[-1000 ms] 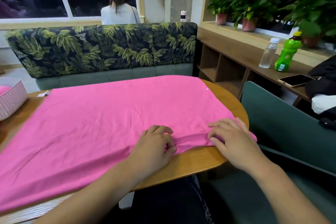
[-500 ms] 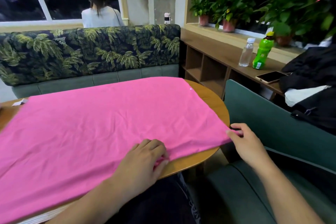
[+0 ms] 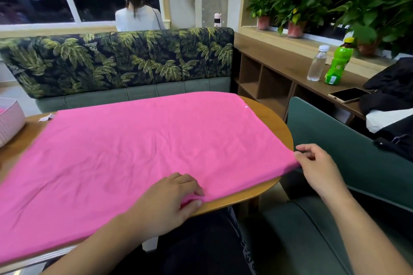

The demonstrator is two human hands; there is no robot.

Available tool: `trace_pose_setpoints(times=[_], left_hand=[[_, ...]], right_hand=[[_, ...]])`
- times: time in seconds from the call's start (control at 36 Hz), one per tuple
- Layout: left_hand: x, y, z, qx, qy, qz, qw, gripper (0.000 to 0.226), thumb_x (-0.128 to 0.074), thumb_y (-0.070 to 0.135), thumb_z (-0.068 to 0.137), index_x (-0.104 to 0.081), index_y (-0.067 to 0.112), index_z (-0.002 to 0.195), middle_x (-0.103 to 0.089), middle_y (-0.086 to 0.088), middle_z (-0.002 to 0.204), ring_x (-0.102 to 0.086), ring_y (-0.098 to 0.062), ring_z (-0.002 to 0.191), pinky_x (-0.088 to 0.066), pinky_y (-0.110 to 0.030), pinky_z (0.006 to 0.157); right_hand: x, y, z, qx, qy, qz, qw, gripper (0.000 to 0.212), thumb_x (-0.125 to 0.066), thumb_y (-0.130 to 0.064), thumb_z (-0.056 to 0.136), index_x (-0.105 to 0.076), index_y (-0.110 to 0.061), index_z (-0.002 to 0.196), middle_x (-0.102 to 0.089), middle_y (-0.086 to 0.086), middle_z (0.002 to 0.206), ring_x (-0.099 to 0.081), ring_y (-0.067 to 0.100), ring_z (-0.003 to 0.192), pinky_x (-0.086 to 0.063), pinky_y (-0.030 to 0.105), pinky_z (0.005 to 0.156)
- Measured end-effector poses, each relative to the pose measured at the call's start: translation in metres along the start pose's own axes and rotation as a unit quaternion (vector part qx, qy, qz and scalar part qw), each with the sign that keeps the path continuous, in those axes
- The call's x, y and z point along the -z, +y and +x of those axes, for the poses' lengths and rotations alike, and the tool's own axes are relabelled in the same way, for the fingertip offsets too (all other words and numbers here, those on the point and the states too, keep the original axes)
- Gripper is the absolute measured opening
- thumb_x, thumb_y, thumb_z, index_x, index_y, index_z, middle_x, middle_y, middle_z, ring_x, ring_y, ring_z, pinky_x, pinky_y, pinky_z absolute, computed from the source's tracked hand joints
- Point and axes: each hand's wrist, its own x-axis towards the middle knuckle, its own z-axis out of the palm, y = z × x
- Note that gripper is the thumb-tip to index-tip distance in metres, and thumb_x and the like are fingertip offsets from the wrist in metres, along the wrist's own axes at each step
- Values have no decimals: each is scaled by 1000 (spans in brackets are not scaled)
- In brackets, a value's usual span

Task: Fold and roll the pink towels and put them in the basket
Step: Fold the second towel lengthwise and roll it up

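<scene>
no text, brand or number can be read here. the green bottle [image 3: 337,63] bears a label near its base, but the print is too small to make out. the white tag [image 3: 46,117] beside the pink cloth shows no legible marks.

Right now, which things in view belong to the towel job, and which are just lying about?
Job:
pink towel, spread on the table
left hand, pinching the towel's near edge
right hand, pinching its right corner
pink basket, at the table's left end

Lying about:
clear bottle, green bottle, phone and dark jacket on the shelf
potted plants
paper tag
</scene>
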Motion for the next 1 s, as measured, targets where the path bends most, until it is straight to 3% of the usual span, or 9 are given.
trace_pose_setpoints(times=[0.11,0.22,0.33,0.42,0.56,0.69,0.83,0.92,1.0], left_hand=[[0,5,-15,-10,-21,-39,999,25,-50,50,100,-63,43,120,-55,28,117,-48,5,109,-44,-20,95],[16,3,-33,14,-43,-116,992,18,-57,39,102,-67,39,118,-61,27,111,-58,4,103,-46,-14,88],[34,-35,-49,107,100,-125,981,17,-63,27,101,-69,39,112,-67,26,106,-62,-3,92,-45,-15,77],[44,-87,-59,189,145,-42,970,24,-61,46,96,-66,38,118,-64,20,118,-61,-10,107,-47,-31,93],[48,-129,-84,275,22,39,961,89,-27,92,79,-46,41,150,-41,9,161,-39,-21,146,-30,-44,121],[39,-110,-128,289,-36,36,956,78,-36,83,91,-12,53,160,-3,21,171,0,-12,159,-3,-48,128],[32,-102,-176,315,-24,30,948,74,-28,84,90,-7,60,157,10,27,165,11,-7,157,5,-46,127],[41,-109,-197,313,-23,0,950,76,-21,88,84,-21,60,155,-4,26,166,-2,-5,158,-5,-38,129],[56,-131,-201,316,65,-13,946,64,-33,67,82,-62,43,134,-53,17,147,-52,-13,133,-38,-32,115]], right_hand=[[-14,-8,-19,96,36,-199,975,36,-64,-35,97,-58,-32,132,-53,-1,139,-42,29,134,-44,54,107],[-45,-29,-37,188,-37,-178,965,32,-60,-35,99,-60,-34,131,-53,-9,139,-40,18,137,-38,49,116],[-85,-54,-53,275,-134,-181,935,33,-61,-34,100,-61,-35,133,-53,-14,139,-41,12,134,-34,40,119],[-118,-79,-63,320,-187,-181,911,39,-63,-36,98,-61,-35,137,-54,-13,141,-44,14,133,-34,38,118],[-167,-119,-81,349,-267,-245,864,56,-49,-58,100,-43,-42,153,-39,-13,160,-33,14,148,-24,40,123],[-196,-128,-114,346,-328,-338,811,75,-31,-78,95,-13,-50,162,-4,-11,174,-1,20,161,-2,52,128],[-188,-119,-151,377,-350,-342,786,60,-15,-70,103,7,-60,158,20,-20,169,23,15,157,13,53,126],[-180,-127,-160,406,-403,-307,761,50,-24,-56,110,-11,-60,158,8,-27,168,12,1,156,8,38,128],[-183,-151,-153,416,-444,-229,760,41,-41,-42,111,-47,-48,151,-31,-29,161,-22,-9,149,-14,16,123]])
